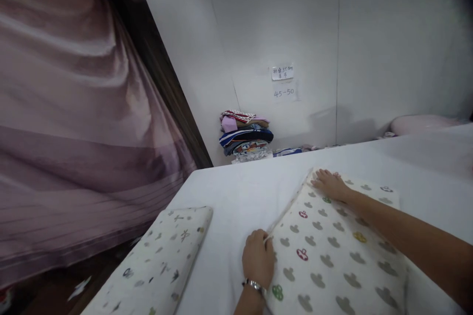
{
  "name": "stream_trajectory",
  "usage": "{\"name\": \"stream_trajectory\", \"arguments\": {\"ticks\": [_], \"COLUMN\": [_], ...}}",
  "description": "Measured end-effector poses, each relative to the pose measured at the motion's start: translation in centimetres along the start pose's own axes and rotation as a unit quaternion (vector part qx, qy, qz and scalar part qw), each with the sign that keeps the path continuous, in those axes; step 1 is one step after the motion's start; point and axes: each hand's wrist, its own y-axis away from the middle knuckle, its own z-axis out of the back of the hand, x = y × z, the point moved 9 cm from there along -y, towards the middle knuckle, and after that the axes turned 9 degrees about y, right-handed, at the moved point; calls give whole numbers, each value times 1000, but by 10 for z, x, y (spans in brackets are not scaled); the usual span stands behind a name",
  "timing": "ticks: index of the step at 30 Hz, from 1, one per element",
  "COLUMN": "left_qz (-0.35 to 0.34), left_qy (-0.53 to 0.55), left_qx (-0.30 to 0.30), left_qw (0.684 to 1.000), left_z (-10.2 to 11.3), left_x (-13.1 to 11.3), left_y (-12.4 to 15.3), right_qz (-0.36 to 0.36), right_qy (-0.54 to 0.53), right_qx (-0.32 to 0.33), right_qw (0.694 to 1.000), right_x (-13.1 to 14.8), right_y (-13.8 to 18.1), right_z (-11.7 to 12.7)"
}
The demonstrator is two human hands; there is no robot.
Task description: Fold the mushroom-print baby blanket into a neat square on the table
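Observation:
A cream cloth [325, 256] printed with grey, red, green and yellow animal-head shapes lies spread in a flat layer on the white table. My left hand [258, 258], with a metal bracelet at the wrist, is closed on the left edge of this cloth. Its fingertips are partly hidden. Near the far left corner, my right hand [330, 185] rests flat on the cloth with its fingers stretched out. Apart from both hands, a folded cream cloth [158, 256] with small dark and green prints lies to the left.
The white table [225, 206] runs to a pale wall. Behind its far edge stands a stack of folded fabrics [247, 135]. Paper labels [283, 72] hang on the wall. A mauve curtain [81, 108] drapes on the left, and a pinkish bundle [421, 123] sits at the far right.

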Motion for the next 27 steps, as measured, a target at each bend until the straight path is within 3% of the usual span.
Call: {"name": "stream_trajectory", "arguments": {"ticks": [3,8,10,13,19,23,27], "left_qz": [-3,10,26,46,73,105,124], "left_qy": [22,13,4,1,28,63,100], "left_qx": [7,33,55,94,100,83,74], "left_qw": [1000,999,998,995,992,989,984], "left_z": [2,8,10,10,14,16,23], "left_x": [3,11,15,19,24,28,29], "left_y": [-1,-2,-2,-1,8,19,32], "right_qz": [36,208,275,341,427,425,393], "right_qy": [-18,-118,-127,-147,-47,-7,-58], "right_qx": [22,29,-10,-117,-157,-226,-218], "right_qw": [999,971,953,921,889,876,891], "right_x": [18,67,81,90,116,127,110], "right_y": [59,206,256,304,326,324,315], "right_z": [7,5,3,5,1,1,-20]}}
